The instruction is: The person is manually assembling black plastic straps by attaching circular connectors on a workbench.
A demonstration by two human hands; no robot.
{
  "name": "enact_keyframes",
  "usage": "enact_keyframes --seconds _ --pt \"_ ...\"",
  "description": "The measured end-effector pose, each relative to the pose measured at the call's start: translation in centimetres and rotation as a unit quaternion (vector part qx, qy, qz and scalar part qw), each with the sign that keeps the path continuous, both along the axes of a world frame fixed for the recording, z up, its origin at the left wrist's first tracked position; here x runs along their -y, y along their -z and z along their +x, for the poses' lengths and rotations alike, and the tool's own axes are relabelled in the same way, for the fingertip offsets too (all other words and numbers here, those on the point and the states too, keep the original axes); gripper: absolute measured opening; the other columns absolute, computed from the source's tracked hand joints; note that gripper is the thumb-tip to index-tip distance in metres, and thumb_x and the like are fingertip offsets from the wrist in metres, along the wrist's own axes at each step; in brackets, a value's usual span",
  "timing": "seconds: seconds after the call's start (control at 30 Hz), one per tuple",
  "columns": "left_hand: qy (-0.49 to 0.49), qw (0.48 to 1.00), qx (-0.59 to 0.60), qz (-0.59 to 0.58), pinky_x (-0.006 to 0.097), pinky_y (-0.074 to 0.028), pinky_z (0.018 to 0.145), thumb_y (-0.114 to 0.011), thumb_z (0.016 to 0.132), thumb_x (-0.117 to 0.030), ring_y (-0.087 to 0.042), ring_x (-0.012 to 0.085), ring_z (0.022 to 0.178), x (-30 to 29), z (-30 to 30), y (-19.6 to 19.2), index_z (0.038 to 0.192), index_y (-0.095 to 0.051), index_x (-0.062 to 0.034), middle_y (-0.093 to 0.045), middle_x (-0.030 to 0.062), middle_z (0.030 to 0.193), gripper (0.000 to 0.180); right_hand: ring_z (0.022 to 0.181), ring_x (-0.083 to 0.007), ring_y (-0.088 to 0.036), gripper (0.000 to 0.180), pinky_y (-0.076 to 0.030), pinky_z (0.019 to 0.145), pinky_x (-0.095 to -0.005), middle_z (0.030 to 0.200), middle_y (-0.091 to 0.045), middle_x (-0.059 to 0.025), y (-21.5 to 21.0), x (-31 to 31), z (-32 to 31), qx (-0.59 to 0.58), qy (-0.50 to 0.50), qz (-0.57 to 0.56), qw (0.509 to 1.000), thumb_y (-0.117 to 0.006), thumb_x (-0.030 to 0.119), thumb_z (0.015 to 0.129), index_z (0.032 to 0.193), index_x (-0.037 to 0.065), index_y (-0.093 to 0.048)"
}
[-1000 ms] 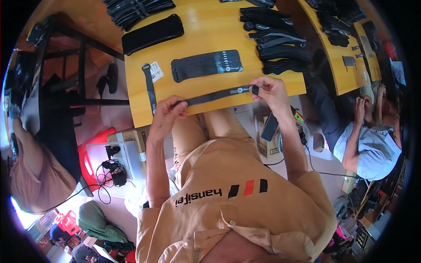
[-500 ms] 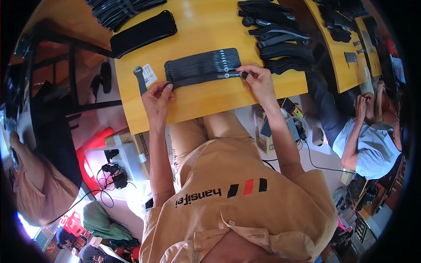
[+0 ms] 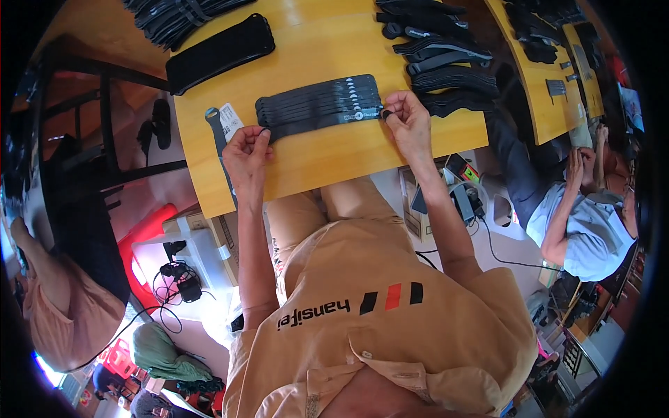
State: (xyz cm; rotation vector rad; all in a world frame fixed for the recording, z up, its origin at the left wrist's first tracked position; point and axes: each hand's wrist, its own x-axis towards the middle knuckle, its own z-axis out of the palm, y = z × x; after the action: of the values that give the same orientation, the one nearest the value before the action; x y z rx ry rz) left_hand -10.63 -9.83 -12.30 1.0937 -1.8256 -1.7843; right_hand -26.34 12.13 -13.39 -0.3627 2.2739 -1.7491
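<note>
Now that the black strap (image 3: pixel 313 125) has come in along the strap row (image 3: pixel 313 99), seemingly widening it, the left hand (image 3: pixel 247 150) and right hand (image 3: pixel 410 127) pinch the strap's ends.

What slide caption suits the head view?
Left hand and right hand pinch opposite ends of the nearest dark strap in an overlapping row on a yellow table.

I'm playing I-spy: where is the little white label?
In the head view, the white label lies on the left of the yellow table, just beyond the left hand, beside a lone dark strap.
</note>
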Motion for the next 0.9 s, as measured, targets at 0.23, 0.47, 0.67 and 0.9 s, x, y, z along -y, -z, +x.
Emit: enact_keyframes --seconds 0.23,0.47,0.67,0.9 --pt "-0.010 1.000 -0.004 -0.020 0.018 -0.045 0.050 -0.062 0.082 -0.007 -0.052 0.0063 0.056 -0.24 -0.13 -0.19 0.087 -0.059 0.0008 -0.058 0.0021 0.073 0.010 0.059 -0.0081 -0.052 0.019 -0.044 0.055 -0.0217 0.067 -0.057 -0.0032 -0.45 0.57 -0.08 -0.013 0.021 0.025 0.999 -0.057 -0.006 0.069 0.087 0.000 -0.056" --pt "-0.018 1.000 -0.004 -0.019 0.018 -0.045 0.048 -0.063 0.082 -0.006 -0.052 0.0062 0.055 -0.39 -0.26 -0.17 0.086 -0.057 0.0008 -0.057 0.0025 0.073 0.010 0.054 -0.0073 -0.051 0.018 -0.043 0.048 -0.0212 0.065 -0.055 -0.0023 -0.69 0.84 0.05 -0.003 0.027 0.020 0.999 -0.057 -0.006 0.069 0.086 0.000 -0.056" --pt "-0.015 1.000 0.003 -0.022 0.018 -0.045 0.048 -0.063 0.082 -0.006 -0.052 0.0061 0.055 -0.42 -0.28 -0.23 0.085 -0.056 0.0002 -0.056 0.0019 0.072 0.010 0.049 -0.0074 -0.051 0.017 -0.043 0.040 -0.0219 0.064 -0.054 -0.0027 -1.00 0.96 0.07 0.025 0.037 0.007 0.999 -0.057 -0.006 0.070 0.086 0.000 -0.055" --pt "-0.017 1.000 0.007 -0.021 0.018 -0.045 0.048 -0.063 0.082 -0.006 -0.052 0.0062 0.055 -0.36 -0.29 -0.36 0.085 -0.055 -0.0003 -0.055 0.0016 0.071 0.011 0.048 -0.0080 -0.052 0.016 -0.045 0.039 -0.0222 0.063 -0.054 -0.0028 -0.82 0.99 0.06 0.015 0.035 0.009 0.999 -0.056 -0.007 0.070 0.085 0.000 -0.055"
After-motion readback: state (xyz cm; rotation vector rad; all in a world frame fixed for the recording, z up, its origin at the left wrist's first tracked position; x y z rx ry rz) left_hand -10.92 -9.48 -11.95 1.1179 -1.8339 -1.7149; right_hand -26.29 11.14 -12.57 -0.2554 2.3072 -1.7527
